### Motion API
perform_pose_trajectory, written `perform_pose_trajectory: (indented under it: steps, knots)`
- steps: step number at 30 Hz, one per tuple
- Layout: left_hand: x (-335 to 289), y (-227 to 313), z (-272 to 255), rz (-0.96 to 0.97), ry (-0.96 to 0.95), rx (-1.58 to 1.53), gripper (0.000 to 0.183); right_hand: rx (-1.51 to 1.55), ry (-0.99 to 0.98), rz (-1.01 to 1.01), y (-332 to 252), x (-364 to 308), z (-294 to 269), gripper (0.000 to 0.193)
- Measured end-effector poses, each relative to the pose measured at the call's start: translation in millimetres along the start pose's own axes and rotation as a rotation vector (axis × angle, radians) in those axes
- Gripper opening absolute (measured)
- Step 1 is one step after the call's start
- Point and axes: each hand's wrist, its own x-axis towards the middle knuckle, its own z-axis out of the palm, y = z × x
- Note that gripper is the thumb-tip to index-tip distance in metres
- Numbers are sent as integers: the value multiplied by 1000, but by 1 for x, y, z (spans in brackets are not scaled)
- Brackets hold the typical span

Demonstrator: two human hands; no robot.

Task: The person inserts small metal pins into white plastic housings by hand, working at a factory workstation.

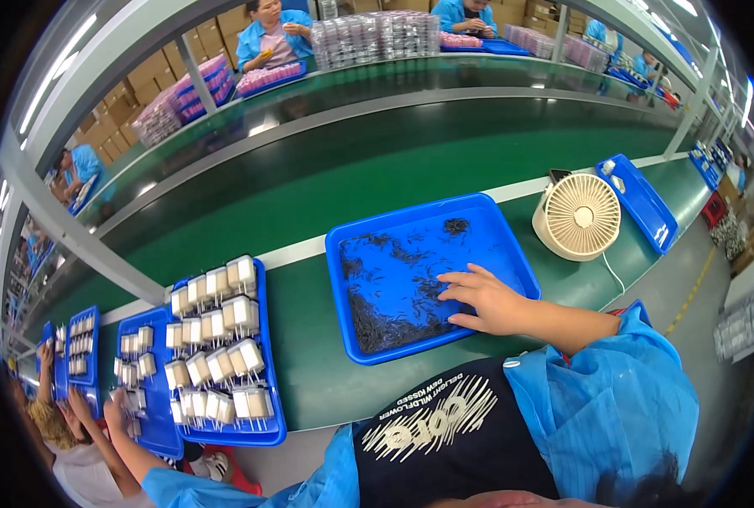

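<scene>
My right hand (485,298) is over the right part of a large blue tray (432,349), palm down with fingers apart. Small dark slivers (385,328) lie scattered in that tray, thickest along its near left side; no piece shows in my fingers. Far to the left, my left hand (116,413) reaches to the edge of a smaller blue tray (162,433). Its fingers are small and partly hidden, so their grip is unclear. White-and-beige plug blocks (137,366) with metal prongs lie in this tray. A fuller blue tray (277,415) beside it holds rows of similar blocks (216,360).
A cream fan (577,217) with a white cable stands right of the large tray. Beyond it lies a long blue tray (648,212). A green conveyor belt (377,157) runs behind. At left, a co-worker's hands (81,410) are close to my left hand. Other people sit across the belt.
</scene>
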Motion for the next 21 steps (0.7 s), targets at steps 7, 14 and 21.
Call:
perform_pose_trajectory:
  steps: [7,14,21]
  knots:
    - [-21,14,-15,-695,-41,-1275,48,7,-27,-56,0,4,5,39]
    - [3,23,-14,-725,-208,-1428,44,-7,-27,-41,8,-4,8,38]
    - [1,48,6,-657,-207,-1576,71,-9,-30,-22,3,4,10,38]
